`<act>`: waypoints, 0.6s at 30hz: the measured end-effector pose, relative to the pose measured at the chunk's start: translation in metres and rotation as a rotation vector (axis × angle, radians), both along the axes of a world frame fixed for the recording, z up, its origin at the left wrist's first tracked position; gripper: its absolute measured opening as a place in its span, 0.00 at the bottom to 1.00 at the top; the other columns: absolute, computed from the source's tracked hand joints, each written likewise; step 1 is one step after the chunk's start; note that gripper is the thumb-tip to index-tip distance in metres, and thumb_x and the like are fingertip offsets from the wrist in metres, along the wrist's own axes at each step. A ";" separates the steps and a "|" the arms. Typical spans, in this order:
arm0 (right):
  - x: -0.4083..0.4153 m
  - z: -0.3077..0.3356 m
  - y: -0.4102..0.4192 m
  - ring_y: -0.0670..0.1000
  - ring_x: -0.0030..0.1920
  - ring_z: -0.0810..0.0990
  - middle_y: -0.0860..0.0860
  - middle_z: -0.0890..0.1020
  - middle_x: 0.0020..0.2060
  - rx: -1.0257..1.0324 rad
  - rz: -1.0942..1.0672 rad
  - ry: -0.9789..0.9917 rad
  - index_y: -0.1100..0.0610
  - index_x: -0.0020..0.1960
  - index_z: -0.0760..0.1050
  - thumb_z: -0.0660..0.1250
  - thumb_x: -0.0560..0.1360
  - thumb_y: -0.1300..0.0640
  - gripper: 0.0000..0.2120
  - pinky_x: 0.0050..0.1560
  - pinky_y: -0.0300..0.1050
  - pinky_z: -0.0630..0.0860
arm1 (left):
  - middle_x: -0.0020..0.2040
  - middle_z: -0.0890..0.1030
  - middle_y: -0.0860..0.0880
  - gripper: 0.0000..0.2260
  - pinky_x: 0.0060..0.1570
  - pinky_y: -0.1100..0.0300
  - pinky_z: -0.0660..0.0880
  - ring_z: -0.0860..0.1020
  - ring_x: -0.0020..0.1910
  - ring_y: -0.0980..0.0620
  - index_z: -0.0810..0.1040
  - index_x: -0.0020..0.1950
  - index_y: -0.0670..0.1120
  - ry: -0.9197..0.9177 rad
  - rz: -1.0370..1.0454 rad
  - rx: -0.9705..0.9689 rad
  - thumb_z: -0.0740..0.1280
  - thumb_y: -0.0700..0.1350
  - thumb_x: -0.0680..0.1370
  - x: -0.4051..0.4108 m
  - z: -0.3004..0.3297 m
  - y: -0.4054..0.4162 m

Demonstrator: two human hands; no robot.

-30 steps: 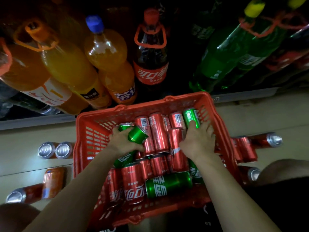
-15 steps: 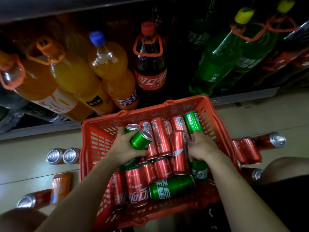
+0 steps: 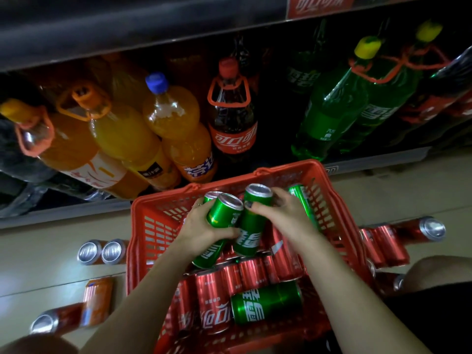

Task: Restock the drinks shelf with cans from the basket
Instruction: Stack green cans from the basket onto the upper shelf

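Shelf [image 3: 370,159]: dark bottom shelf across the top of the view, packed with big bottles, pretty dim in there.
Big bottles: orange soda bottles [image 3: 122,134] on the left, a cola bottle [image 3: 233,123] in the middle, green bottles [image 3: 329,116] on the right.
Basket [image 3: 153,226]: red plastic one, sitting on the floor right in front of the shelf, still loaded with cans.
Red cans in basket [image 3: 214,302]: lying on their sides along the bottom, a whole bunch.
Loose green can [image 3: 267,302]: on its side on top of the red ones, near edge of the basket.
Floor cans: two silver tops [image 3: 102,251] and orange cans [image 3: 97,300] left of the basket, red cans [image 3: 398,238] to its right.
Left hand [image 3: 201,229]: fingers wrapped round a green can [image 3: 223,213], held above the pile, silver top tilted toward the shelf.
Right hand [image 3: 286,218]: curled round a second green can [image 3: 251,226], thumb across the front, also lifted.
The two held cans: touching side by side over the middle of the basket.
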State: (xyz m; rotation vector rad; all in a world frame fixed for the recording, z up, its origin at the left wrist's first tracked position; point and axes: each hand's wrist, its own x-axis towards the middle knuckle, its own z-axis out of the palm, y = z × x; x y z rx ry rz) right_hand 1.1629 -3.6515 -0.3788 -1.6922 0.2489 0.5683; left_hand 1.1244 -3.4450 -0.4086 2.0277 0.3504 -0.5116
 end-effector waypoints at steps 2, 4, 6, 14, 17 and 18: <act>-0.010 -0.010 0.007 0.41 0.51 0.85 0.42 0.87 0.49 0.082 -0.048 -0.011 0.46 0.53 0.84 0.77 0.73 0.55 0.10 0.53 0.41 0.76 | 0.60 0.78 0.48 0.25 0.58 0.49 0.78 0.79 0.60 0.47 0.82 0.52 0.64 -0.006 0.039 -0.082 0.80 0.60 0.57 0.001 0.002 -0.001; -0.015 -0.013 0.013 0.41 0.54 0.85 0.40 0.86 0.52 0.137 -0.087 -0.004 0.43 0.57 0.83 0.76 0.75 0.52 0.12 0.56 0.44 0.78 | 0.60 0.81 0.45 0.25 0.60 0.40 0.80 0.82 0.59 0.43 0.82 0.54 0.64 -0.031 0.061 -0.171 0.82 0.56 0.59 0.002 0.007 -0.001; -0.016 -0.014 0.018 0.44 0.57 0.85 0.42 0.86 0.56 0.209 -0.084 0.019 0.42 0.61 0.81 0.74 0.77 0.51 0.14 0.60 0.50 0.80 | 0.61 0.82 0.44 0.29 0.59 0.43 0.81 0.84 0.58 0.43 0.81 0.58 0.60 -0.048 0.098 -0.257 0.82 0.53 0.59 0.004 0.014 -0.003; -0.009 0.032 0.024 0.53 0.63 0.83 0.51 0.83 0.63 0.459 -0.028 0.074 0.46 0.71 0.74 0.64 0.81 0.43 0.20 0.66 0.59 0.78 | 0.57 0.85 0.40 0.35 0.54 0.49 0.83 0.85 0.55 0.41 0.75 0.67 0.42 -0.117 0.181 -0.461 0.80 0.46 0.61 0.010 0.070 -0.013; -0.002 0.088 0.023 0.53 0.63 0.83 0.51 0.84 0.63 0.437 -0.028 0.001 0.46 0.71 0.74 0.64 0.80 0.42 0.21 0.66 0.60 0.78 | 0.59 0.84 0.41 0.38 0.57 0.47 0.82 0.85 0.58 0.42 0.73 0.69 0.43 -0.143 0.198 -0.479 0.80 0.46 0.62 0.008 0.123 -0.020; -0.001 0.113 0.022 0.53 0.63 0.83 0.51 0.84 0.62 0.431 -0.026 -0.024 0.46 0.70 0.75 0.64 0.80 0.42 0.20 0.65 0.60 0.78 | 0.59 0.84 0.41 0.38 0.56 0.48 0.82 0.85 0.58 0.42 0.72 0.70 0.44 -0.159 0.203 -0.479 0.80 0.46 0.62 0.008 0.147 -0.023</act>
